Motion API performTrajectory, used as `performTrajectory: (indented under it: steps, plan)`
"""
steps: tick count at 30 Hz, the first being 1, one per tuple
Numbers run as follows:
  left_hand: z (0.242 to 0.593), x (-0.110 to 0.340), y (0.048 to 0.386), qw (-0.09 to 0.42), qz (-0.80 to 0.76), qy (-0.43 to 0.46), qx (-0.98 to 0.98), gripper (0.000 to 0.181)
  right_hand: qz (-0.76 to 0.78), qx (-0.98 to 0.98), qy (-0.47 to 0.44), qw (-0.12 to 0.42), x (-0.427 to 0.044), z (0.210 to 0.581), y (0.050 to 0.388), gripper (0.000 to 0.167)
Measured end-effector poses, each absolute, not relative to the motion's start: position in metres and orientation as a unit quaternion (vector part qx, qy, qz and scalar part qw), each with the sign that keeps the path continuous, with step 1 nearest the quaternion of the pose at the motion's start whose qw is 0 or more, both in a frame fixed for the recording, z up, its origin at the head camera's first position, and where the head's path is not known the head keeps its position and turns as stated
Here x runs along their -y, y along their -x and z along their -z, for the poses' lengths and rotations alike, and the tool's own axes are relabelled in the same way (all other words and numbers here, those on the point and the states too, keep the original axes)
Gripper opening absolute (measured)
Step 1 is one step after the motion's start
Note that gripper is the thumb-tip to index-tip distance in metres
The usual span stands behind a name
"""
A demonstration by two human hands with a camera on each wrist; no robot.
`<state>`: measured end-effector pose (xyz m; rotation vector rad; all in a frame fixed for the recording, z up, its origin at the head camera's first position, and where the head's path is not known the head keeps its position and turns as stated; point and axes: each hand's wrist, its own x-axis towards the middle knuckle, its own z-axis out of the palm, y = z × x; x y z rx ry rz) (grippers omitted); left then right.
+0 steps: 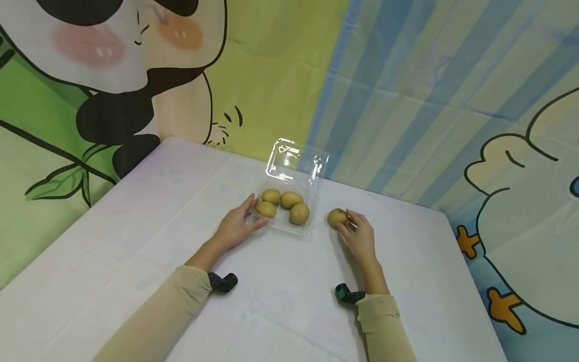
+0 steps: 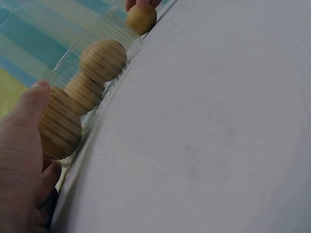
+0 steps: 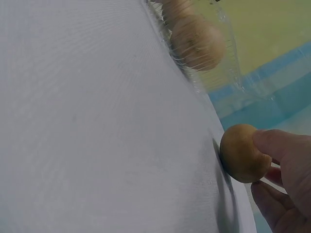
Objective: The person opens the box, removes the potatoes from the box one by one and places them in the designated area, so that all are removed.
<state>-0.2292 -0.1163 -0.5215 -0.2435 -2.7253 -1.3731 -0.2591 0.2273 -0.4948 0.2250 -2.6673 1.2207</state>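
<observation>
A clear plastic clamshell box (image 1: 288, 227) stands on the table with its lid (image 1: 296, 161) tipped up at the back. Several yellow-brown potatoes (image 1: 291, 200) lie inside it. My left hand (image 1: 235, 226) holds the box at its near left corner, thumb along the front wall and fingers at the left side. In the left wrist view, the thumb lies beside a potato (image 2: 60, 124) seen through the ribbed plastic. To the right of the box, my right hand (image 1: 360, 236) pinches a single potato (image 3: 243, 153) between thumb and fingers, low over the table or touching it.
A white cloth covers the table (image 1: 280, 301). Its back edge meets a printed curtain (image 1: 384, 100) with cartoon animals and blue stripes. Black wrist devices (image 1: 223, 282) sit at both sleeve cuffs.
</observation>
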Motion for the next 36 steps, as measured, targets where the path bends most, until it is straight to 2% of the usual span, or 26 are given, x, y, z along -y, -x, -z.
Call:
performTrajectory:
  steps: [11,20,24,28,36]
  plan:
    - [0.523,0.116,0.23,0.04,0.451,0.081,0.888,0.095,-0.348,0.925,-0.088,0.122,-0.218,0.478,0.254,0.057]
    - [0.521,0.117,0.227,0.041,0.45,0.076,0.889,0.096,-0.287,0.941,-0.133,0.122,-0.177,0.454,0.243,0.061]
    - [0.522,0.119,0.228,0.043,0.449,0.076,0.889,0.097,-0.234,0.954,-0.164,0.094,-0.155,0.445,0.249,0.062]
    - [0.522,0.122,0.229,0.043,0.449,0.069,0.89,0.099,-0.152,0.968,-0.196,0.043,-0.134,0.435,0.259,0.061]
    - [0.524,0.117,0.231,0.045,0.448,0.085,0.889,0.1,-0.028,0.972,-0.23,-0.027,-0.112,0.43,0.265,0.046]
